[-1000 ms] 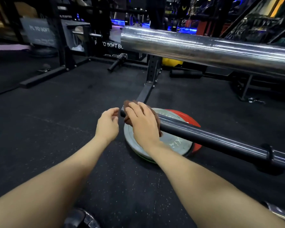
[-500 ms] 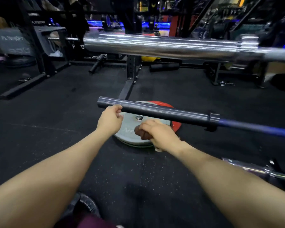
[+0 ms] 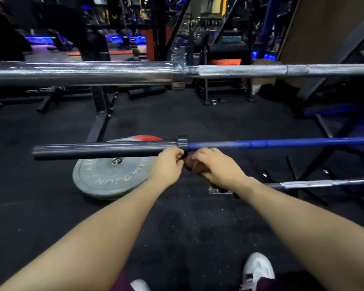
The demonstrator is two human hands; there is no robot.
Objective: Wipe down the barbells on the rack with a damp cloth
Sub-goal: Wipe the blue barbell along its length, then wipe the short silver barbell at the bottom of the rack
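- The black rubber floor [image 3: 51,206] fills most of the head view, with rack uprights and gym gear dim and blurred behind.
- A thick chrome barbell [image 3: 82,72] crosses the upper frame horizontally, its collar right of centre and a thinner shaft running on to the right.
- Below it lies a second barbell [image 3: 97,151] with a dark sleeve on the left, a collar near the middle and a blue shaft extending right.
- A third, silvery bar [image 3: 324,182] shows low on the right, partly hidden behind the right forearm.
- A grey weight plate [image 3: 105,179] lies flat on the floor under the dark sleeve, a red plate [image 3: 143,138] peeking out behind it.
- The left hand [image 3: 166,166] is curled just under the collar, fingertips pinching something dark; what it is cannot be told.
- The right hand [image 3: 216,168] grips a bunched brown cloth [image 3: 190,164], held just below the blue shaft and touching the left hand.
- A white shoe [image 3: 257,267] sits at the bottom edge.
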